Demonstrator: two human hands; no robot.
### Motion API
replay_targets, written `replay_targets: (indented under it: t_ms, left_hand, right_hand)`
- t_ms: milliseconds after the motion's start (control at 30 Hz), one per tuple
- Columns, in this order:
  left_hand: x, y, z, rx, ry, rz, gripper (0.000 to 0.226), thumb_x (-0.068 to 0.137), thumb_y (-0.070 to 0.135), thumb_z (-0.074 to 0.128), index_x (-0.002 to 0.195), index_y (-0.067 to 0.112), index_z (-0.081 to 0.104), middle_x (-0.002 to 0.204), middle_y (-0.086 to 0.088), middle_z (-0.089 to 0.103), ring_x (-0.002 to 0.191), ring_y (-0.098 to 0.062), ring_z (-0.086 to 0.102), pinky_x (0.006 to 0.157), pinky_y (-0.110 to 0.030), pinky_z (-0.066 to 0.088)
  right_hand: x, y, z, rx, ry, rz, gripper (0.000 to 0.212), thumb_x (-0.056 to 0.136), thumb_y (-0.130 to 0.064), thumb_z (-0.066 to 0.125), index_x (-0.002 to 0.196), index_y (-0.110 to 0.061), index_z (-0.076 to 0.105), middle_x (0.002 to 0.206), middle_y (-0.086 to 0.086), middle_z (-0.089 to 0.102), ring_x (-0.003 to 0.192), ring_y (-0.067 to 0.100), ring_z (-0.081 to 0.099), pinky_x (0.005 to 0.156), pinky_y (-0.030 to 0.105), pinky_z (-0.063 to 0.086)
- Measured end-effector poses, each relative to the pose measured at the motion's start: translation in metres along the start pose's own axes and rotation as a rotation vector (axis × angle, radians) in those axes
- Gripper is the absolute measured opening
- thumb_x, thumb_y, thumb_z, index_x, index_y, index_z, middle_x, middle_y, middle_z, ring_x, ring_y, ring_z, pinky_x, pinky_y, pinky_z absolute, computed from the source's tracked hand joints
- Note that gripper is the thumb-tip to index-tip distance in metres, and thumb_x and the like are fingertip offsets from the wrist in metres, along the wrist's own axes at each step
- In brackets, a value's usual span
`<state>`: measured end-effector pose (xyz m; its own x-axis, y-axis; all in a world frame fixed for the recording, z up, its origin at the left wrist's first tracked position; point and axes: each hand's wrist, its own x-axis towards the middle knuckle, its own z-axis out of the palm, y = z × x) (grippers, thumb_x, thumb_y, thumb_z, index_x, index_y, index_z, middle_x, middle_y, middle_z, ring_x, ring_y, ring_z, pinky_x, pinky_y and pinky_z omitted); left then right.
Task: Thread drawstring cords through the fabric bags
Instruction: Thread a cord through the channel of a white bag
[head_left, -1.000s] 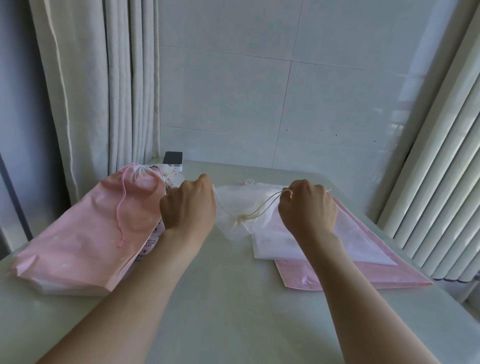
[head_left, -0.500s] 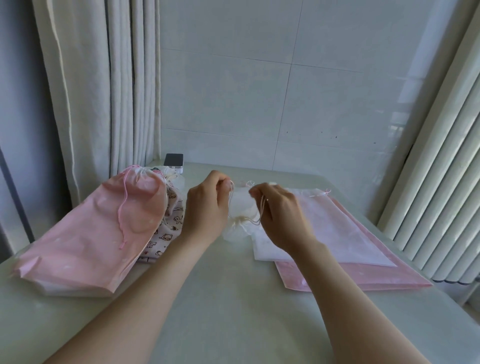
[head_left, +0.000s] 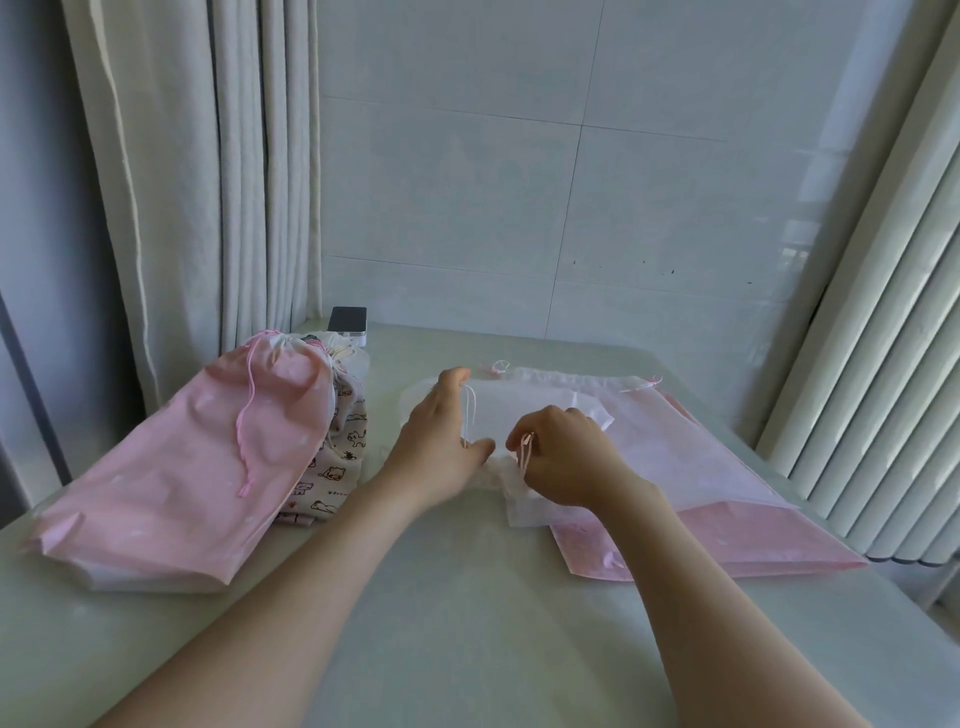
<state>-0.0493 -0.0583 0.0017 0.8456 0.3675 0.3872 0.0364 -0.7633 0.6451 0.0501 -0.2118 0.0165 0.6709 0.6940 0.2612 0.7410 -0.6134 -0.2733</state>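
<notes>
L hand (head_left: 441, 441): fingers curled, holding white cord (head_left: 470, 415) looped from finger to thumb.
R hand (head_left: 566, 457): pinches cord strands; fingertips mostly hidden.
Bag (head_left: 524, 410): white, mid-table (head_left: 467, 597), partly atop pink bags (head_left: 727, 545) on the right; near end hidden by hands.

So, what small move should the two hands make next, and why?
Probably draw the hands gently apart to pull the cord through. The left hand holds it stretched between finger and thumb, the right hand pinches strands close by, and the white bag looks bunched between them.
</notes>
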Motion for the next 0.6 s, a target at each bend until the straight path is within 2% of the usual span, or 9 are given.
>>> replay_targets:
  t_ms: [67, 167, 267, 333, 367, 400, 467, 533, 600]
  left_hand:
    - [-0.001, 0.001, 0.000, -0.031, 0.042, 0.054, 0.080, 0.091, 0.008, 0.073, 0.156, 0.020, 0.028, 0.156, 0.000, 0.043, 0.087, -0.020, 0.070, 0.098, -0.044, 0.052]
    - [-0.001, 0.007, -0.003, -0.109, 0.071, 0.095, 0.083, 0.087, 0.001, 0.074, 0.154, 0.025, 0.032, 0.154, 0.006, 0.045, 0.079, -0.015, 0.072, 0.092, -0.043, 0.057]
    - [-0.003, 0.015, -0.004, -0.195, 0.040, 0.104, 0.087, 0.086, 0.003, 0.075, 0.155, 0.030, 0.029, 0.150, 0.019, 0.039, 0.073, -0.009, 0.071, 0.085, -0.029, 0.057]
    - [-0.004, 0.018, -0.006, -0.250, 0.010, 0.125, 0.093, 0.085, 0.002, 0.077, 0.156, 0.033, 0.027, 0.150, 0.023, 0.037, 0.072, -0.009, 0.071, 0.075, -0.019, 0.054]
    - [-0.004, 0.019, -0.006, -0.266, -0.004, 0.145, 0.095, 0.084, 0.002, 0.078, 0.157, 0.035, 0.026, 0.152, 0.023, 0.037, 0.072, -0.009, 0.070, 0.072, -0.016, 0.052]
    - [-0.004, 0.020, -0.005, -0.275, -0.018, 0.170, 0.097, 0.083, 0.002, 0.079, 0.157, 0.035, 0.026, 0.155, 0.022, 0.037, 0.072, -0.010, 0.069, 0.070, -0.015, 0.051]
    - [-0.005, 0.021, -0.005, -0.270, -0.048, 0.211, 0.101, 0.082, 0.002, 0.081, 0.159, 0.037, 0.024, 0.158, 0.020, 0.037, 0.076, -0.011, 0.069, 0.071, -0.015, 0.051]
    - [-0.007, 0.022, -0.005, -0.274, -0.083, 0.215, 0.104, 0.082, 0.002, 0.080, 0.159, 0.040, 0.022, 0.158, 0.019, 0.038, 0.076, -0.017, 0.070, 0.074, -0.017, 0.053]
    - [-0.008, 0.021, -0.006, -0.285, -0.105, 0.182, 0.105, 0.084, 0.004, 0.079, 0.159, 0.044, 0.017, 0.156, 0.020, 0.040, 0.070, -0.023, 0.068, 0.079, -0.025, 0.057]
  right_hand:
    - [-0.001, -0.004, -0.009, 0.176, -0.013, 0.058, 0.045, 0.069, -0.019, 0.044, 0.097, -0.025, 0.079, 0.078, -0.013, 0.072, 0.088, 0.017, 0.069, 0.080, 0.033, 0.058]
    - [0.000, -0.008, -0.019, 0.350, 0.125, 0.127, 0.056, 0.064, -0.024, 0.036, 0.098, -0.021, 0.080, 0.090, -0.003, 0.080, 0.088, 0.023, 0.070, 0.080, 0.038, 0.059]
    - [-0.003, -0.016, -0.024, 0.553, 0.277, 0.152, 0.039, 0.086, -0.023, 0.043, 0.093, -0.018, 0.080, 0.082, -0.004, 0.079, 0.075, 0.014, 0.065, 0.068, 0.033, 0.051]
    - [-0.006, -0.027, -0.027, 0.686, 0.256, 0.149, 0.029, 0.090, -0.025, 0.052, 0.087, -0.019, 0.080, 0.080, -0.004, 0.078, 0.076, 0.021, 0.069, 0.071, 0.042, 0.056]
    - [-0.008, -0.031, -0.027, 0.701, 0.213, 0.137, 0.025, 0.089, -0.028, 0.057, 0.084, -0.019, 0.080, 0.079, -0.003, 0.078, 0.077, 0.020, 0.071, 0.073, 0.042, 0.058]
    - [-0.009, -0.035, -0.026, 0.711, 0.164, 0.124, 0.021, 0.087, -0.029, 0.062, 0.081, -0.020, 0.079, 0.075, -0.005, 0.077, 0.075, 0.016, 0.070, 0.071, 0.035, 0.057]
    - [-0.012, -0.041, -0.022, 0.763, 0.094, 0.111, 0.020, 0.090, -0.026, 0.067, 0.078, -0.013, 0.077, 0.059, -0.010, 0.065, 0.059, 0.007, 0.057, 0.057, 0.021, 0.044]
    - [-0.009, -0.040, -0.017, 0.824, 0.100, 0.138, 0.028, 0.092, -0.024, 0.069, 0.081, 0.001, 0.070, 0.054, -0.005, 0.045, 0.053, 0.009, 0.040, 0.053, 0.023, 0.032]
    - [-0.003, -0.035, -0.019, 0.990, 0.105, 0.242, 0.027, 0.093, -0.025, 0.070, 0.087, 0.001, 0.072, 0.056, -0.004, 0.039, 0.054, 0.012, 0.037, 0.055, 0.026, 0.032]
